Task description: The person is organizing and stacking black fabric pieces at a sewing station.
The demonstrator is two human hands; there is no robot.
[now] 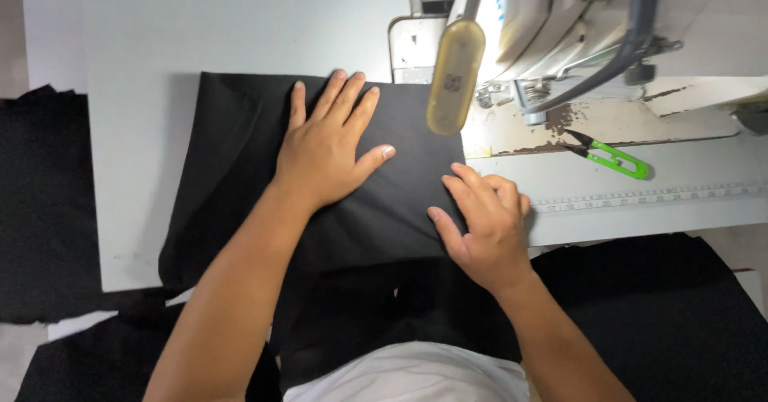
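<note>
A black piece of fabric (pixel 232 154) lies on the white sewing table (pixel 136 58), its near part hanging over the front edge. My left hand (pixel 328 142) rests flat on the cloth with its fingers spread. My right hand (pixel 484 222) sits at the fabric's right edge near the table's front, fingers curled, pinching or pressing that edge. The fabric's right edge ends just left of the sewing machine (pixel 552 26).
A yellowish oblong lamp (pixel 454 64) hangs from the machine over the fabric's far right corner. Green thread snips (pixel 612 156) lie on the worn machine bed. A ruler strip (pixel 648 196) runs along the table's front right. More black cloth (pixel 40 202) lies at left and below.
</note>
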